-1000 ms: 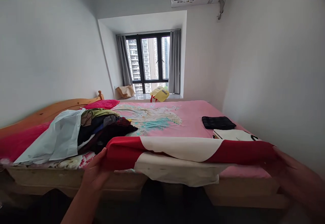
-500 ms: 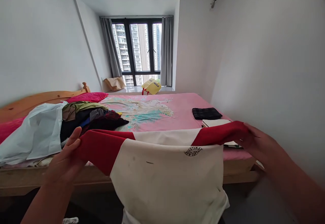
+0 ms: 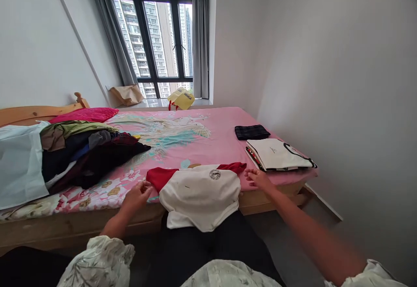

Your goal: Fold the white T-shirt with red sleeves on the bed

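Observation:
A white shirt (image 3: 203, 193) with red sleeves and a round black print lies over the near edge of the bed, its lower part hanging down in front. My left hand (image 3: 137, 198) is beside the end of the left red sleeve (image 3: 161, 178), fingers loosely bent and holding nothing that I can see. Just off the other red sleeve (image 3: 232, 167) is my right hand (image 3: 259, 178), open, with its fingers apart and pointing towards the cloth.
Folded light clothes (image 3: 275, 154) are stacked on the bed's right side, a folded black checked cloth (image 3: 252, 132) behind them. At left, a pile of dark clothes (image 3: 87, 156) spills from a white bag (image 3: 21, 163). A yellow bag (image 3: 182, 99) and a brown paper bag (image 3: 127, 94) stand by the window.
The shirt, held up by its sleeves between both hands earlier, is now down on the bed edge. Both hands have let go of the sleeves. The view has tilted downward.

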Demonstrator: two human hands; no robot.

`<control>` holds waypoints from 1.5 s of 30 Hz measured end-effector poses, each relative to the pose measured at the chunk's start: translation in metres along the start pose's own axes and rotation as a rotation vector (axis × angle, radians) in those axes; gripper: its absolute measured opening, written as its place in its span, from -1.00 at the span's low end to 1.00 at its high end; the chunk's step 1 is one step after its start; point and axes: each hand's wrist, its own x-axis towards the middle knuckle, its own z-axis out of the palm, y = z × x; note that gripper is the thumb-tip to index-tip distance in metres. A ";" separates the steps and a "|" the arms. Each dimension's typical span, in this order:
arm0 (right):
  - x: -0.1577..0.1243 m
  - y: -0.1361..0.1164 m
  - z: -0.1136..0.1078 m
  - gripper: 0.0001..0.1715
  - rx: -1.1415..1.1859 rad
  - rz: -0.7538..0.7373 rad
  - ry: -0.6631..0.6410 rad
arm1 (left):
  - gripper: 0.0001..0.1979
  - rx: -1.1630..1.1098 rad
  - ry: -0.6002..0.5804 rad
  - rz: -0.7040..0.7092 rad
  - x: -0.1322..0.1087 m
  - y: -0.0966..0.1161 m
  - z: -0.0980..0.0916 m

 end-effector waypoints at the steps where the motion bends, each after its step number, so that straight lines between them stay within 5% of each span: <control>1: -0.009 0.019 0.008 -0.86 -0.077 -0.014 -0.040 | -0.76 0.039 -0.079 0.099 -0.013 -0.012 0.018; 4: -0.042 0.064 0.029 -0.77 -0.304 -0.097 -0.174 | -0.81 0.141 -0.242 0.320 -0.056 -0.045 0.062; 7: -0.060 0.088 0.045 -0.55 -0.497 -0.184 -0.269 | -0.70 0.243 -0.283 0.383 -0.078 -0.061 0.089; 10: -0.058 0.097 0.059 -0.44 -0.671 -0.228 -0.314 | -0.63 0.340 -0.295 0.395 -0.072 -0.057 0.103; 14: -0.052 0.100 0.067 -0.60 -0.855 -0.260 -0.325 | -0.54 0.437 -0.288 0.346 -0.054 -0.045 0.113; 22: -0.085 0.099 0.033 -0.74 -0.850 -0.424 -0.231 | -0.86 0.542 -0.255 0.369 -0.075 -0.036 0.102; 29: -0.120 0.092 0.018 -0.91 -0.561 -0.510 0.127 | -0.86 0.227 0.258 0.651 -0.118 -0.058 0.086; 34: -0.132 0.091 0.024 -0.81 -0.490 -0.449 0.350 | -0.95 0.220 0.434 0.526 -0.144 -0.068 0.089; 38: -0.137 0.095 0.024 -0.72 -0.458 -0.442 0.320 | -0.94 0.248 0.299 0.459 -0.159 -0.064 0.090; 45: -0.139 0.115 0.019 -0.62 -0.387 -0.351 0.143 | -0.92 0.150 0.010 0.564 -0.174 -0.066 0.082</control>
